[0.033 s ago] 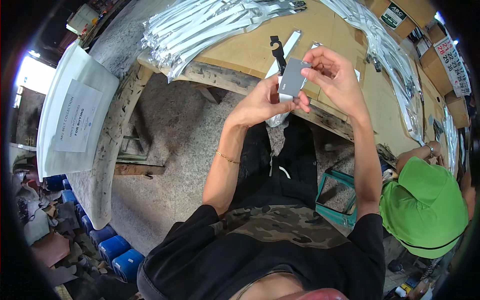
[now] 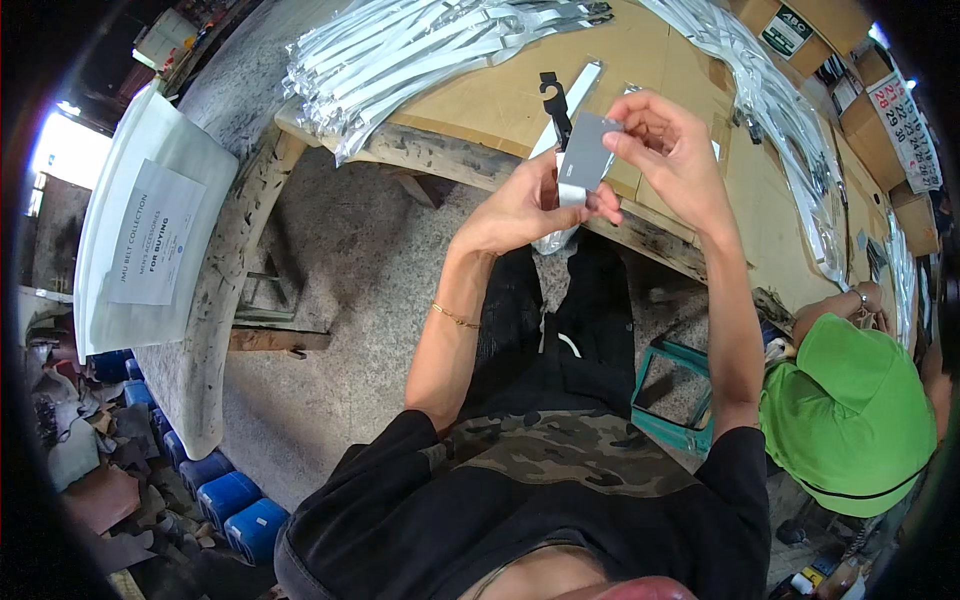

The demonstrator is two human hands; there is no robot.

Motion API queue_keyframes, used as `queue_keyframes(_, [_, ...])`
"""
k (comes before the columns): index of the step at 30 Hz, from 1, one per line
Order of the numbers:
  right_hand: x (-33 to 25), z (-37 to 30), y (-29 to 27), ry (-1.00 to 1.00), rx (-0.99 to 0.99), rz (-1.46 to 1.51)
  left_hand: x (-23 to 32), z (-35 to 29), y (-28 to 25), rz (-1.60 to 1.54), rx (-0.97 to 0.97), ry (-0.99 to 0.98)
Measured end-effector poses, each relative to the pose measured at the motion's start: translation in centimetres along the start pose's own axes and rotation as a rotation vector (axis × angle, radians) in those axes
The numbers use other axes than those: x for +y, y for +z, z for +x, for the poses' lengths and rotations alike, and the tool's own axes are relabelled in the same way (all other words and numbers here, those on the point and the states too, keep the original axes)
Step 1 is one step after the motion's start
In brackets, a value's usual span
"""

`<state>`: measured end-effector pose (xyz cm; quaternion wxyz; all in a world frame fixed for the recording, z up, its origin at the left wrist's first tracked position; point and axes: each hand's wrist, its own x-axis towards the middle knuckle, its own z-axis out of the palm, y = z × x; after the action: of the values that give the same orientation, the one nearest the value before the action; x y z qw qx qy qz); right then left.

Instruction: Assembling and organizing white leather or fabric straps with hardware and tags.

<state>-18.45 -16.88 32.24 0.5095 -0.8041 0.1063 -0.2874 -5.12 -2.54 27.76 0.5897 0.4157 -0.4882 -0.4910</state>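
Slanting down-left from right fingers [image 2: 628,150]; grey card [image 2: 588,152]

The card [image 2: 588,155] is grey with a small white mark, the hook [image 2: 555,108] black, the wrapped strips [image 2: 420,65] silvery white, the cardboard [image 2: 640,50] tan. A brown-and-olive camouflage panel [image 2: 570,455] crosses the black shirt [image 2: 600,525]; the cap [image 2: 850,420] is bright green, the containers [image 2: 255,530] blue.

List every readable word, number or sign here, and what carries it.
Gray card in right hand: tiny pale print, unreadable.
Paper on white container: dark lettering, not copied.
Green label on cardboard box: lettering, not copied.
White sheet, far right: red and black numbers, not copied.
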Motion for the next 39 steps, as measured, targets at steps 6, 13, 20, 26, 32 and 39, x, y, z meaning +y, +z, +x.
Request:
queue_keyframes(6, [0.9, 0.0, 0.7, -0.026, 0.051, 0.125, -0.7, -0.1, -0.1, -0.099, 0.066, 0.108])
queue_keyframes(13, [0.9, 0.5, 0.0, -0.046, -0.019, 0.067, 0.1, 0.1, -0.4, -0.033, 0.059, 0.079])
queue_keyframes(20, [-1.0, 1.1, 0.6, -0.007, -0.193, -0.199, 0.4, 0.8, -0.1, -0.01, 0.123, 0.057])
queue_keyframes(26, [-1.5, 1.6, -0.6, -0.2, -0.306, -0.275, 2.4, 1.0, -0.5, 0.137, 0.074, 0.002])
queue_keyframes(32, [-3.3, 5.7, -0.3, -0.07, -0.256, -0.065, 4.8, 3.1, -0.7, 0.083, 0.131, 0.045])
queue_keyframes(39, [-7.1, 6.6, -1.3, -0.085, -0.279, -0.191, 7.6, 3.5, 0.0, 0.148, 0.276, 0.202])
